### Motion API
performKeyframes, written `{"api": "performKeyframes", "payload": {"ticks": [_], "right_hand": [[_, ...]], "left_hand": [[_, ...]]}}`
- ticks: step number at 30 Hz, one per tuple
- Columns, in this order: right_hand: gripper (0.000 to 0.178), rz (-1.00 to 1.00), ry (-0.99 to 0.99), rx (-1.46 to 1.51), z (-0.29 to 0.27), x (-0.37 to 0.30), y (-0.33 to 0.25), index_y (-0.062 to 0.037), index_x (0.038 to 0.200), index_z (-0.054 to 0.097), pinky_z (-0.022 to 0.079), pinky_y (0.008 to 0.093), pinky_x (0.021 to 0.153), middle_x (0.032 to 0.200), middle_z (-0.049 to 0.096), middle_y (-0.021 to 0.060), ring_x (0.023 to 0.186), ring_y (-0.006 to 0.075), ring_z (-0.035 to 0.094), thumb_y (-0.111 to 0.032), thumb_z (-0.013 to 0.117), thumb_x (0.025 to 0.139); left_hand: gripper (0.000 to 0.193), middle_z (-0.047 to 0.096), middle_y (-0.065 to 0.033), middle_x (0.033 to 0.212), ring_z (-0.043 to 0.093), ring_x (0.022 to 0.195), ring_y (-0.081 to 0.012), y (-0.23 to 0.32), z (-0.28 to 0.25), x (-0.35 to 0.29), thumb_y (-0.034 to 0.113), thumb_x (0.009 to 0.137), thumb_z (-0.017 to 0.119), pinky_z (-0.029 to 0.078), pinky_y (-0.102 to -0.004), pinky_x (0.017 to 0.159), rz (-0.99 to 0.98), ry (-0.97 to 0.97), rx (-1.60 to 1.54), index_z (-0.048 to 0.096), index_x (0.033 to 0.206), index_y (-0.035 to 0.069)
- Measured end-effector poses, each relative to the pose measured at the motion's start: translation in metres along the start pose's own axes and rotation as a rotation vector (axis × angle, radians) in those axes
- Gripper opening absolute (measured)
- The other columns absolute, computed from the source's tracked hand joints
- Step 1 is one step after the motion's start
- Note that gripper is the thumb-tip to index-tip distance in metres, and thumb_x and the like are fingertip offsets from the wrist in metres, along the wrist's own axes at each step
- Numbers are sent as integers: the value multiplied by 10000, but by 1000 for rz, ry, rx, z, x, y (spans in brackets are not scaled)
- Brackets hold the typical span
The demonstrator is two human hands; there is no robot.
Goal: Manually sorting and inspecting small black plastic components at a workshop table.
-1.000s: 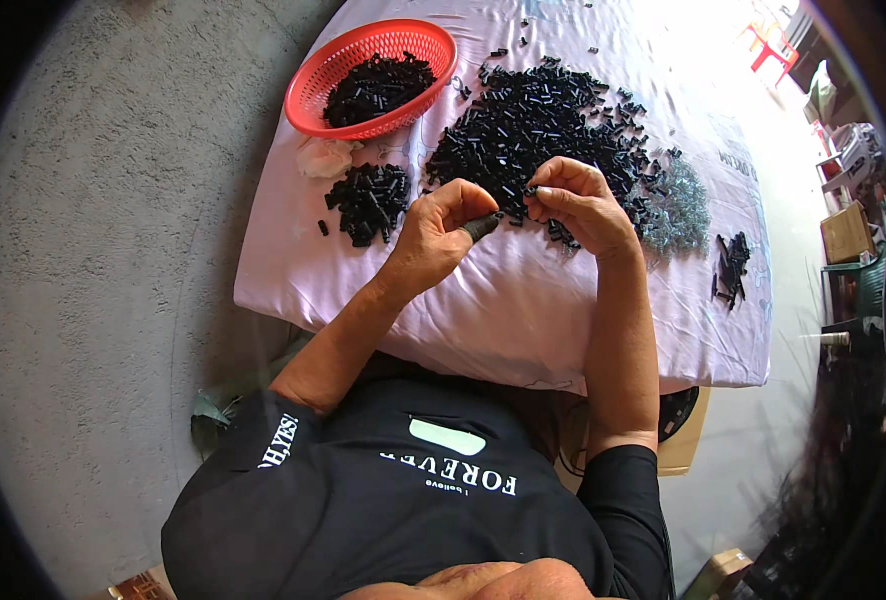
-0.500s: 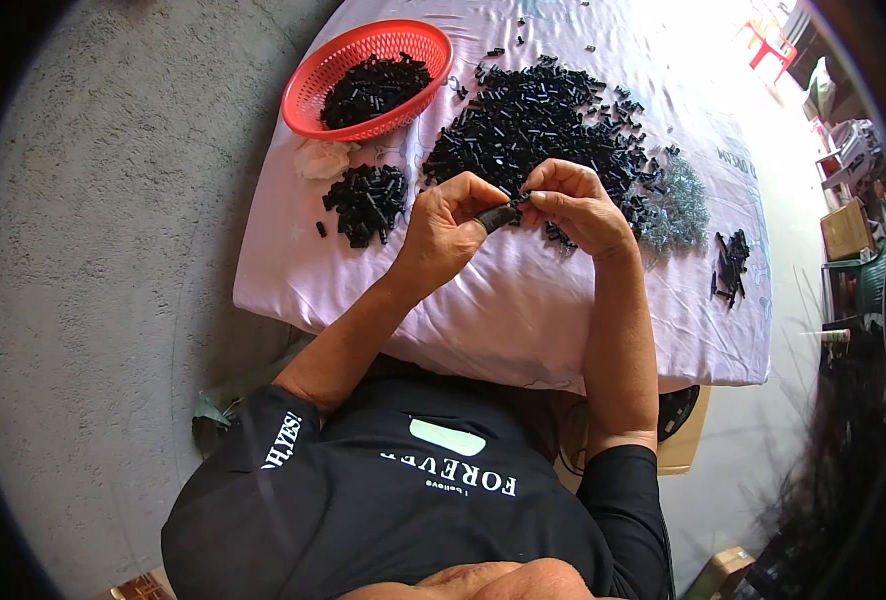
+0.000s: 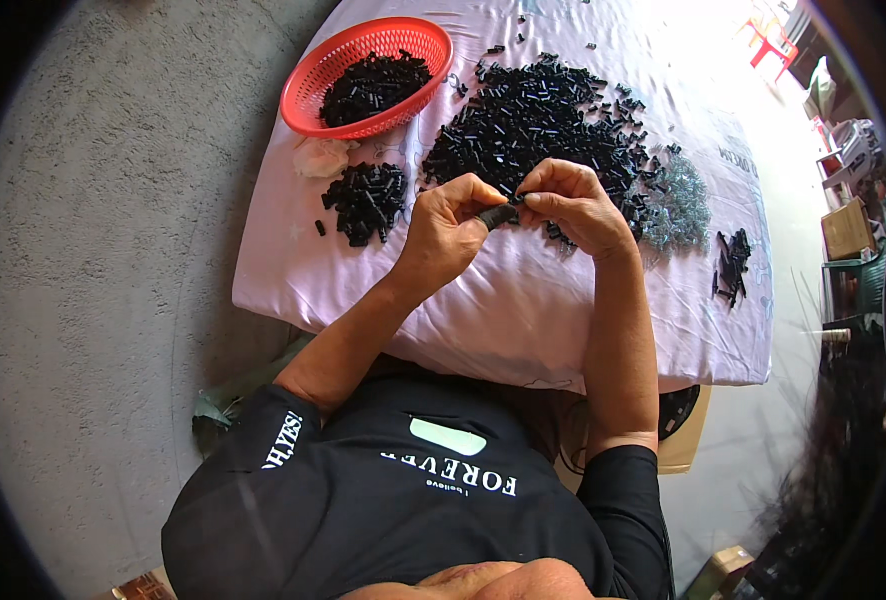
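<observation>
My left hand [image 3: 438, 235] and my right hand [image 3: 583, 212] meet above the near edge of a big heap of short black pieces [image 3: 533, 125]. Between the fingertips is a small black piece [image 3: 514, 199], pinched from both sides; its exact kind is too small to make out. The left thumb wears a dark wrap [image 3: 498, 216]. By my right wrist lies a pile of small greyish, shiny parts [image 3: 679, 205], perhaps wire-like. Left of my left hand sits a smaller pile of black pieces [image 3: 365, 205].
A red plastic basket [image 3: 298, 95] with more black pieces stands at the far left of the cloth-covered table [image 3: 503, 325]. Beside it is a crumpled pale wad [image 3: 321, 157]. A few longer black pieces [image 3: 732, 265] lie near the right edge. A cardboard box [image 3: 847, 230] stands beyond.
Both hands stay in nearly the same place. The fingertips have shifted slightly, with the right ones a little closer to the left around the small black piece.
</observation>
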State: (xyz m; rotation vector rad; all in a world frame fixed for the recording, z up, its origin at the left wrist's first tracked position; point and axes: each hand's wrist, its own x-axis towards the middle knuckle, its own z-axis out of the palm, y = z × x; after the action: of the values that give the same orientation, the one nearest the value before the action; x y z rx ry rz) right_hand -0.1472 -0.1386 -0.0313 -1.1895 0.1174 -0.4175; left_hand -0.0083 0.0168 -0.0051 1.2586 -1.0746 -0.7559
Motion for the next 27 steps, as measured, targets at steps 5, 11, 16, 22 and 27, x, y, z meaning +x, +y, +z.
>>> {"api": "performKeyframes", "payload": {"ticks": [5,11,16,22,27], "right_hand": [[77,-13,3,-44,1,0,1,16,947,632,566,261,690,823,692,106,758,169,692,-3,645,874],[67,-23,18,-87,4,2,4,10,947,634,574,265,718,826,693,92,765,158,692,17,631,881],[75,-48,6,-10,3,1,6,12,956,631,573,264,716,858,679,81,778,153,688,1,639,882],[113,-41,-38,102,2,2,8,17,978,625,565,263,719,862,667,69,761,135,668,-42,656,886],[125,-38,-66,106,3,1,4,9,992,622,550,253,720,870,667,67,769,122,655,-51,658,888]], "left_hand": [[139,642,-4,897,597,817,-53,-1,-3,1,-114,828,620,502,-201,764,-39,13,77,638,897,5],[138,648,-16,896,598,801,-54,3,-2,1,-119,827,614,497,-199,750,-60,22,42,637,897,-2],[127,637,-17,898,596,835,-59,1,-2,5,-106,831,630,494,-207,765,4,-62,-54,627,897,2],[174,629,-21,905,602,843,-73,-2,-8,4,-17,846,695,493,-220,808,29,-107,22,585,978,9],[217,627,-20,906,605,855,-81,7,-7,2,49,838,730,496,-231,816,66,-96,141,590,1001,25]]}}
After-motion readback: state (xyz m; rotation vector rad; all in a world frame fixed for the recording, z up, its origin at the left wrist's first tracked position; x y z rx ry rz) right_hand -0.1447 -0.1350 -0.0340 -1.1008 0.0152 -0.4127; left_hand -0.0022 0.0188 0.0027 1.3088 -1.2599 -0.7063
